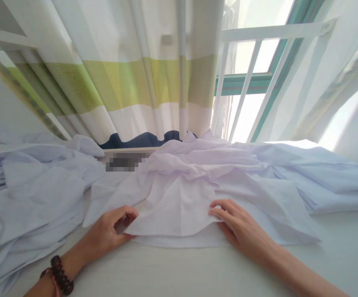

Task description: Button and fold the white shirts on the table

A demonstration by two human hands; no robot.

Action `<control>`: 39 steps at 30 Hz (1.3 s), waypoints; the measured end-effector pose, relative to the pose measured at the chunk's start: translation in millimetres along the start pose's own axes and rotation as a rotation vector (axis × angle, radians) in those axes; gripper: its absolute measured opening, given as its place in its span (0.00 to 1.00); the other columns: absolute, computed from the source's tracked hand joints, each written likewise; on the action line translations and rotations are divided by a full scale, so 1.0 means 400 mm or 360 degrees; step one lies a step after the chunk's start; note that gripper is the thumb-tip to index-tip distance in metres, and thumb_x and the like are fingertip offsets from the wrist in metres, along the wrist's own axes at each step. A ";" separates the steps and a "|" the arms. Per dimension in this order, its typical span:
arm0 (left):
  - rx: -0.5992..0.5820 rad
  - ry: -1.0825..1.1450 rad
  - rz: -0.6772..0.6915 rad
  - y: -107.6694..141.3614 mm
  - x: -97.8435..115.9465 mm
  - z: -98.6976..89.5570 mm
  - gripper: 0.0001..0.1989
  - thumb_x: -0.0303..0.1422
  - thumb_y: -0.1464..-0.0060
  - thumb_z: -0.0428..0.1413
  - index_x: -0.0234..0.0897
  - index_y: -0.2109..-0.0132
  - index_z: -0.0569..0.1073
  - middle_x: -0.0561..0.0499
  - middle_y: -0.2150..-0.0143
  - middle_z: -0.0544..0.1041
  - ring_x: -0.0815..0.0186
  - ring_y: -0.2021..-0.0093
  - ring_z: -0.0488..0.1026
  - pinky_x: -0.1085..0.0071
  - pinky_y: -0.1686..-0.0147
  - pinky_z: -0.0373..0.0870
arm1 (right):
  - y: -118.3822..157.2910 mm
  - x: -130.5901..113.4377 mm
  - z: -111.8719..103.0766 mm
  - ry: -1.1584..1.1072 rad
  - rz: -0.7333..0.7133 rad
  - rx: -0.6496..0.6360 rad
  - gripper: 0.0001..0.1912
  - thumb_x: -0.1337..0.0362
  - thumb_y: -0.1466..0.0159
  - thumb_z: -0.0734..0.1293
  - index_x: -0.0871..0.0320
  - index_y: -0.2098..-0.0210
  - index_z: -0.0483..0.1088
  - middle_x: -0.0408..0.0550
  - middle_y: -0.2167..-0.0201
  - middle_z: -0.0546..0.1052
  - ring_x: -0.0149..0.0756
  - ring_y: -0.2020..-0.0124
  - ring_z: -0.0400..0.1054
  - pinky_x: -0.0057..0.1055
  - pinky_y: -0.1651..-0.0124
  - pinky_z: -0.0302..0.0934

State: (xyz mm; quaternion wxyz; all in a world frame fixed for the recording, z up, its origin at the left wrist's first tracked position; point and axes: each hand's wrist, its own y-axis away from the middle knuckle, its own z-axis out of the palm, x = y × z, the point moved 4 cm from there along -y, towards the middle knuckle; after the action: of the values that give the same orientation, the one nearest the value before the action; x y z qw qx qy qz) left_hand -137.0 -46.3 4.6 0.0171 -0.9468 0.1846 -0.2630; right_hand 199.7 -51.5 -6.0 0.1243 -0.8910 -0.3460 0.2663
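A white garment (179,206), perhaps a shirt, lies spread and wrinkled on the pale table in front of me. My left hand (113,227) pinches the left corner of its near edge between thumb and fingers; a dark bead bracelet circles that wrist. On the other side, my right hand (231,220) grips the same near edge, thumb beneath and fingers on top. Between the hands the upper layer is slightly raised over a second layer of white cloth. The garment's far part is bunched in folds.
A loose heap of white cloth (39,181) lies at the left, and a flatter pile of white cloth (330,173) at the right. Behind the pale table (172,272) hang a white and green curtain (135,82) and white window bars (249,74). A blurred dark patch sits at the table's back.
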 end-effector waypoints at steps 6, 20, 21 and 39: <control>0.0085 -0.0089 0.0019 0.002 0.005 -0.010 0.10 0.40 0.46 0.55 0.38 0.67 0.68 0.56 0.74 0.69 0.70 0.77 0.63 0.77 0.75 0.62 | 0.007 -0.014 -0.024 -0.0098 -0.0200 0.0039 0.14 0.76 0.38 0.57 0.56 0.55 0.63 0.54 0.51 0.72 0.38 0.54 0.68 0.33 0.54 0.65; -0.0519 0.0326 0.0212 0.017 0.042 -0.041 0.07 0.37 0.51 0.61 0.41 0.72 0.73 0.50 0.67 0.73 0.62 0.63 0.70 0.69 0.58 0.67 | 0.008 -0.026 -0.042 -0.0094 -0.0221 -0.0131 0.08 0.70 0.46 0.62 0.55 0.66 0.64 0.48 0.66 0.72 0.39 0.65 0.66 0.37 0.61 0.61; -0.0541 0.0337 0.0226 0.017 0.044 -0.041 0.09 0.38 0.50 0.61 0.41 0.73 0.73 0.51 0.69 0.72 0.61 0.63 0.69 0.68 0.57 0.67 | 0.009 -0.025 -0.039 -0.0094 -0.0210 -0.0132 0.05 0.69 0.44 0.62 0.55 0.67 0.64 0.48 0.67 0.72 0.39 0.66 0.65 0.37 0.62 0.61; -0.0317 0.0514 -0.0738 -0.187 0.049 0.014 0.18 0.42 0.38 0.48 0.32 0.69 0.69 0.56 0.81 0.69 0.71 0.83 0.67 0.76 0.84 0.62 | -0.082 -0.196 0.021 0.0096 -0.0366 -0.0111 0.07 0.62 0.35 0.61 0.58 0.59 0.68 0.48 0.67 0.72 0.39 0.67 0.63 0.36 0.63 0.54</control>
State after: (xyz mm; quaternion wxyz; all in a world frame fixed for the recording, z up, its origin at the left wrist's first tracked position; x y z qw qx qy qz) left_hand -93.1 16.0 19.3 -0.1660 -0.9067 -0.0112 -0.3875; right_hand 128.4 -80.6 31.0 0.1334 -0.8568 -0.4511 0.2110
